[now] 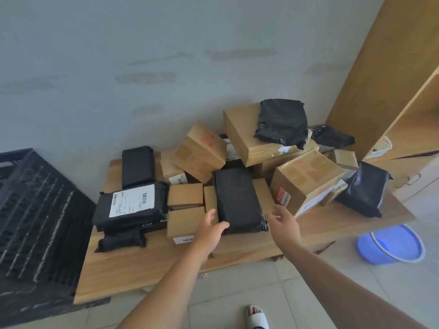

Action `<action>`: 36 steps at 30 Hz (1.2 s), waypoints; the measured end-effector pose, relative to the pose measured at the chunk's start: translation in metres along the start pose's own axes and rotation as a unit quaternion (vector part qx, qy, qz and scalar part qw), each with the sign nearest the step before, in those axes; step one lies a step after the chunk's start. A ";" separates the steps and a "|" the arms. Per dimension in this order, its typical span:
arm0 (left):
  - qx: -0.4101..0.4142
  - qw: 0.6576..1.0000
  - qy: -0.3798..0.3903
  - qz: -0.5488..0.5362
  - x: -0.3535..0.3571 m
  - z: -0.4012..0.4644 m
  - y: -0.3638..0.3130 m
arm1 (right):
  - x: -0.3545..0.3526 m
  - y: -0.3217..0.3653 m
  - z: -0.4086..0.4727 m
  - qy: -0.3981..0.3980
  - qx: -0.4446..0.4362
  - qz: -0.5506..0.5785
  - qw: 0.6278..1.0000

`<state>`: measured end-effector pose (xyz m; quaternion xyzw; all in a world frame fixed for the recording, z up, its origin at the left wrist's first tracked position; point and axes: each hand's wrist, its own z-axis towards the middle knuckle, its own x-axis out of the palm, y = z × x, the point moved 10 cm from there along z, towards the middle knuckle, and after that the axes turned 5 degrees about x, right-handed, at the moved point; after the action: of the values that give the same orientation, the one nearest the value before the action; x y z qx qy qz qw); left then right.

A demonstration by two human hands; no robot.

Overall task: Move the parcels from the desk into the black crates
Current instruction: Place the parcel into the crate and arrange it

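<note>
A pile of parcels covers the low wooden desk (147,264): several brown cardboard boxes and several black plastic mailers. A flat black parcel (237,198) lies in the middle front. My left hand (210,230) is at its near left corner, fingers spread, thumb touching its edge. My right hand (283,225) hovers open at its near right corner, holding nothing. A black mailer with a white label (131,201) lies to the left. The black crate (35,222) stands left of the desk.
A large box (249,136) with a black bag (281,121) on top sits at the back. A blue basin (392,244) stands on the tiled floor to the right, below a wooden cabinet (392,79). My sandalled foot (257,317) is near the desk's front.
</note>
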<state>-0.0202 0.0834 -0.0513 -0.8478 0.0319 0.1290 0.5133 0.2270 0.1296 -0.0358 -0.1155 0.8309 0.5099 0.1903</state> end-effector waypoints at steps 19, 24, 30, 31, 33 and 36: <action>0.011 0.996 -0.062 -0.063 0.023 -0.010 -0.037 | 0.016 0.021 0.023 0.152 0.027 0.078 0.985; 0.105 0.979 -0.119 -0.128 0.000 -0.040 -0.078 | -0.016 0.072 0.003 0.162 -0.062 0.137 0.975; 0.124 0.968 -0.168 -0.138 -0.012 -0.050 -0.101 | -0.031 0.116 -0.013 0.151 -0.133 0.160 0.966; 0.117 0.967 -0.175 -0.142 -0.012 -0.050 -0.098 | -0.031 0.117 -0.014 0.151 -0.132 0.153 0.968; 0.109 0.966 -0.186 -0.146 -0.010 -0.050 -0.094 | -0.032 0.115 -0.015 0.147 -0.128 0.139 0.971; 0.105 0.964 -0.201 -0.141 -0.008 -0.047 -0.089 | -0.030 0.110 -0.014 0.143 -0.119 0.129 0.974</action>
<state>-0.0027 0.0832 0.0487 -0.7420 -0.1784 0.2190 0.6080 0.2090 0.1670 0.0712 -0.1007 0.7906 0.6039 -0.0134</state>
